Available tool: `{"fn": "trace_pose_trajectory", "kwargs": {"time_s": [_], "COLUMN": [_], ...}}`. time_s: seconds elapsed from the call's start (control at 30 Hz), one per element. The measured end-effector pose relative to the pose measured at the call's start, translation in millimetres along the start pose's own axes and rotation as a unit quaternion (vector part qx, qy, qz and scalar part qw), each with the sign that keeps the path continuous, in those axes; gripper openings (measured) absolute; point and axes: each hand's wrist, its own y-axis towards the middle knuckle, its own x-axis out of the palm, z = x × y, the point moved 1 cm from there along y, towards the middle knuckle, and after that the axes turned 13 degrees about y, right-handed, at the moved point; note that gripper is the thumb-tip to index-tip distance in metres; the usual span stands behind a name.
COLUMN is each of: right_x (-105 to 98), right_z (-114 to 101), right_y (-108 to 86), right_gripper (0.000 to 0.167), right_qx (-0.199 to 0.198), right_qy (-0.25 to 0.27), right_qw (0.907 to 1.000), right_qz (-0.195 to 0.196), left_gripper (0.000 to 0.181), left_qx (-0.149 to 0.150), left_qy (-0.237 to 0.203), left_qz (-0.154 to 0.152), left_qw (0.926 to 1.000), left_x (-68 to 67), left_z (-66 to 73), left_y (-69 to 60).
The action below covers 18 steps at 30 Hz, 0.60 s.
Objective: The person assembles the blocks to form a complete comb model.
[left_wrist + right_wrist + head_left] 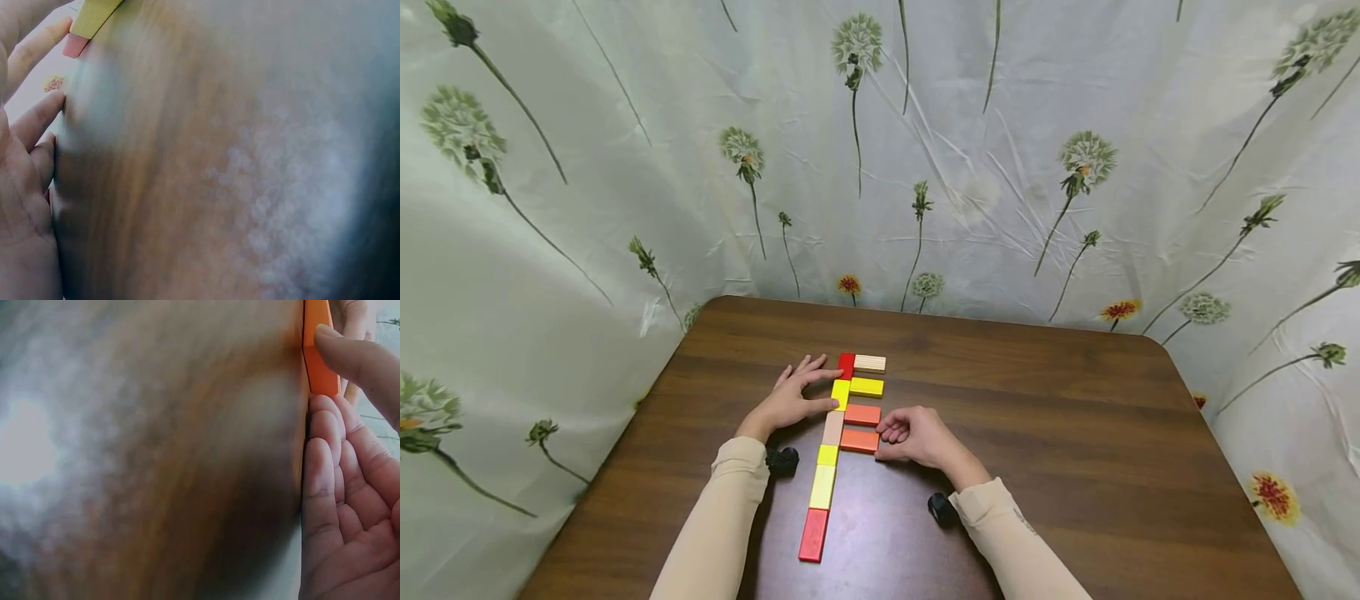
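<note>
Flat blocks lie end to end in a column on the table: a red block, a yellow block, a pale block and others nearer. My left hand rests beside the column, index fingertip at the red block and thumb at the yellow one, other fingers spread. To the column's right lie a cream block, a yellow crosswise block, an upper orange block and a lower orange block. My right hand holds the lower orange block's right end between thumb and curled fingers.
The column continues nearer with a small yellow block, a light yellow block and a red end block. Beneath everything is a dark wooden table. A flowered curtain hangs behind its far edge.
</note>
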Motion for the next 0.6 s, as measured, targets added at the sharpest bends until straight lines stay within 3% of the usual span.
{"fn": "trace_pose_trajectory", "kwargs": {"time_s": [0.6], "right_x": [1.3], "right_z": [4.2], "right_y": [-2.4], "right_gripper": [0.026], "right_qx": [-0.015], "right_qy": [0.005], "right_qw": [0.9998], "right_qz": [0.009], "left_gripper": [0.064], "left_qx": [-0.002], "left_qy": [0.002], "left_qz": [-0.001], "left_qw": [1.0], "left_x": [-0.1], "left_z": [-0.3], "left_y": [0.3]}}
